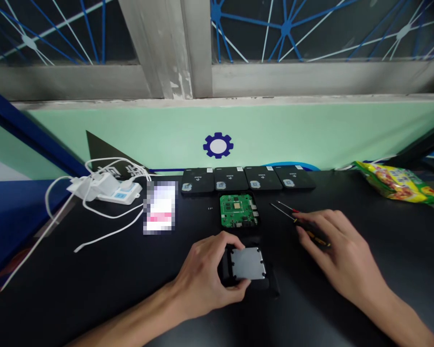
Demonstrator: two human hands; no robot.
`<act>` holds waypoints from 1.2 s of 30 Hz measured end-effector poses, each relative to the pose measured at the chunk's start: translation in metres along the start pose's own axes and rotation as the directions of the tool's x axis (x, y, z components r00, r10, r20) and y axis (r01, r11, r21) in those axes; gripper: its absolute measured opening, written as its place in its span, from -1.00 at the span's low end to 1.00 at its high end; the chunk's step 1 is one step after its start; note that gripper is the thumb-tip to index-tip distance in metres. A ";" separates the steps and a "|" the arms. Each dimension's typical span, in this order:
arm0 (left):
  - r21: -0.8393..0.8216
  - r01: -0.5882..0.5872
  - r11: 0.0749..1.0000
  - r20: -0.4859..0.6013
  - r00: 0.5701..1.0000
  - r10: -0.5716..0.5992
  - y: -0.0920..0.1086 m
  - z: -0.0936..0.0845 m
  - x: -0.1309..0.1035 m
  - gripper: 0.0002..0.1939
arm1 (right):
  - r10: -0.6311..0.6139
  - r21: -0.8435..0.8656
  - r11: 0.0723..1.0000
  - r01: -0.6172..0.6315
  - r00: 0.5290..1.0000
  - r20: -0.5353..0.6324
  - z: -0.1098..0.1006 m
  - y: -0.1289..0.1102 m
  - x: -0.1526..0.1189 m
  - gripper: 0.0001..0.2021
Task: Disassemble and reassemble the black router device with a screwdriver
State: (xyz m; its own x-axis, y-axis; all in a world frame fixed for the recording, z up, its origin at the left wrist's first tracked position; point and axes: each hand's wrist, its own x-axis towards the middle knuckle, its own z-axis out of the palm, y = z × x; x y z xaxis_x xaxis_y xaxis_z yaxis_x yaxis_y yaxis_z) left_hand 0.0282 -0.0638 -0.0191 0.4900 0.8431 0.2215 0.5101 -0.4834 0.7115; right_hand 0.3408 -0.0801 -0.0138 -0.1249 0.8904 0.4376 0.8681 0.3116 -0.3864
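Currently left hand [211, 277] is C-curved, thumb and fingers pinching silver plate [251, 264] near-to-far; right hand [342, 255] arches over screwdriver [315, 236] handle, grip unclear.

White power strip [122, 194], yellow-green snack bag [401, 184]

toward the table's [112, 270] far left corner, a bright rectangle [161, 207] is blurred into blocks. along the far edge, the print on four black boxes [231, 185] is too small to read, as are the tiny metal bits [210, 208] beside the circuit board [237, 210]. the left hand [206, 267] hides part of a silver plate [248, 263]; the right hand [342, 246] partly covers a screwdriver [316, 236]. both forearms [137, 313] are cut off.
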 end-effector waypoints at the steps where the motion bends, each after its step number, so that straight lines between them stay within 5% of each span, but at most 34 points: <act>1: -0.009 -0.019 1.000 -0.018 1.000 0.019 -0.001 0.000 0.000 -0.46 | 0.034 0.088 0.995 -0.037 0.999 0.042 -0.002 -0.009 0.003 -0.74; 5: -0.029 -0.061 0.998 -0.123 0.991 0.057 -0.001 -0.003 0.000 -0.43 | 0.125 0.391 0.881 -0.267 0.928 0.350 -0.001 -0.041 0.019 -0.67; 8: -0.051 -0.071 0.996 -0.223 0.973 0.058 0.000 -0.006 -0.002 -0.36 | 0.052 0.581 0.694 -0.425 0.835 0.548 0.011 -0.053 0.029 -0.61; 13: -0.020 -0.154 0.988 -0.284 0.948 0.142 0.000 -0.012 -0.003 -0.28 | -0.086 0.701 0.427 -0.572 0.746 0.661 0.038 -0.052 0.034 -0.59; 19: -0.111 -0.123 0.986 -0.330 0.940 0.080 -0.001 -0.022 0.001 -0.38 | 0.018 0.796 0.185 -0.576 0.812 0.584 0.059 -0.028 0.029 -0.63; 22: 0.009 -0.043 0.999 -0.348 0.936 0.044 -0.004 -0.024 0.004 -0.55 | 0.133 0.840 0.044 -0.540 0.837 0.531 0.065 -0.019 0.032 -0.64; 25: 0.192 -0.076 0.979 -0.229 0.966 0.120 -0.008 -0.021 0.006 -0.62 | 0.236 0.859 -0.063 -0.507 0.829 0.507 0.065 -0.019 0.037 -0.63; 29: 0.374 -0.137 0.917 0.001 0.989 0.148 -0.015 -0.013 0.008 -0.50 | 0.312 0.880 -0.090 -0.467 0.825 0.470 0.059 -0.024 0.042 -0.63; 36: 0.445 -0.217 0.869 0.096 0.976 0.195 -0.019 -0.012 0.011 -0.49 | 0.297 0.894 -0.061 -0.443 0.847 0.440 0.056 -0.021 0.044 -0.66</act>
State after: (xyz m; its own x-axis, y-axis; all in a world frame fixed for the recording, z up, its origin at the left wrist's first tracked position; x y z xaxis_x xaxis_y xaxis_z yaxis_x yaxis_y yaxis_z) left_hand 0.0161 -0.0424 -0.0221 0.6456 0.7061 0.2910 0.6514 -0.7080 0.2729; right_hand 0.2897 -0.0291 -0.0319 -0.0591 0.9931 -0.1012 -0.4271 -0.1168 -0.8966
